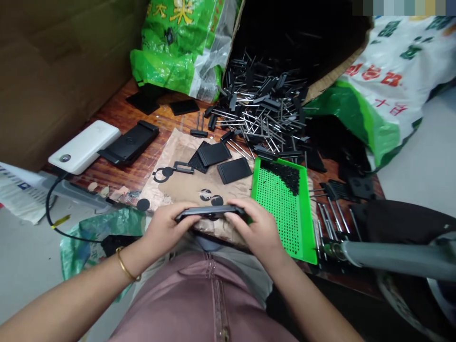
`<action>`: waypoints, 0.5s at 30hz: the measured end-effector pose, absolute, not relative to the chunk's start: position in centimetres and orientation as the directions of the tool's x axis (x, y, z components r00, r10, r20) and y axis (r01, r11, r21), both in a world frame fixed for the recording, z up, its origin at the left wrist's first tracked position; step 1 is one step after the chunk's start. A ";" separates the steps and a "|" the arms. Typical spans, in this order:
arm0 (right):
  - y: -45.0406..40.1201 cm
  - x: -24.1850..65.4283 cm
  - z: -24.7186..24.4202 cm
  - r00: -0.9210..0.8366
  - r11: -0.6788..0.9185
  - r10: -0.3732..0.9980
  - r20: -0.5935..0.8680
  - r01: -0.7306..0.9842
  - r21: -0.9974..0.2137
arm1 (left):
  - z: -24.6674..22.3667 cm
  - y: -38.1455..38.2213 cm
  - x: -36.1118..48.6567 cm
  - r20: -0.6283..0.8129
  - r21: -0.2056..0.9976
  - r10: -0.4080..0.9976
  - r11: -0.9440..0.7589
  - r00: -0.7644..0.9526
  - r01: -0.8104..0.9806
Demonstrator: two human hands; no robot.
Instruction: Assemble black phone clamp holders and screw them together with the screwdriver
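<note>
My left hand (167, 229) and my right hand (252, 227) both grip the ends of a flat black plastic clamp-like holder (210, 212), just above my lap. Its underside is hidden. Beyond my hands, a brown paper sheet (185, 185) carries black square plates (234, 170), a black ring piece (163, 174) and small black discs (210, 196). To the right of my right hand lies a green perforated tray (281, 209) with black bits heaped at its far end. A large heap of black parts with steel pins (261, 107) spreads behind it.
A white power bank (83, 146) and a black phone holder (128, 142) lie on the reddish wooden table (142, 121). A cardboard box (60, 61) stands at the left, printed sacks (395, 80) crowd the back, and a grey pipe (399, 254) crosses the lower right.
</note>
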State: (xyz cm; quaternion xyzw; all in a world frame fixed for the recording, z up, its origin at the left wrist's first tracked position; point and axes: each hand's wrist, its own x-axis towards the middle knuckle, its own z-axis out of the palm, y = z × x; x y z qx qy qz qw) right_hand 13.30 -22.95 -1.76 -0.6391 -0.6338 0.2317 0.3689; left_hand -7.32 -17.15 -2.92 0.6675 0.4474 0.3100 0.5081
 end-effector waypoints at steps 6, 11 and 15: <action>-23.3 11.1 -0.3 0.156 -0.175 0.976 -0.153 0.138 -0.975 | -3.2 -19.6 -4.9 -0.366 0.805 0.810 0.523 0.459 -0.282; -23.5 11.1 1.9 -0.053 0.185 0.971 0.235 0.785 -0.591 | -2.8 -17.9 -6.1 -0.034 0.999 0.914 0.041 0.404 -0.008; -23.3 10.8 1.2 -0.230 0.278 0.955 0.187 0.914 -0.296 | -2.4 -15.7 -7.6 0.269 0.817 0.709 -0.526 0.652 0.236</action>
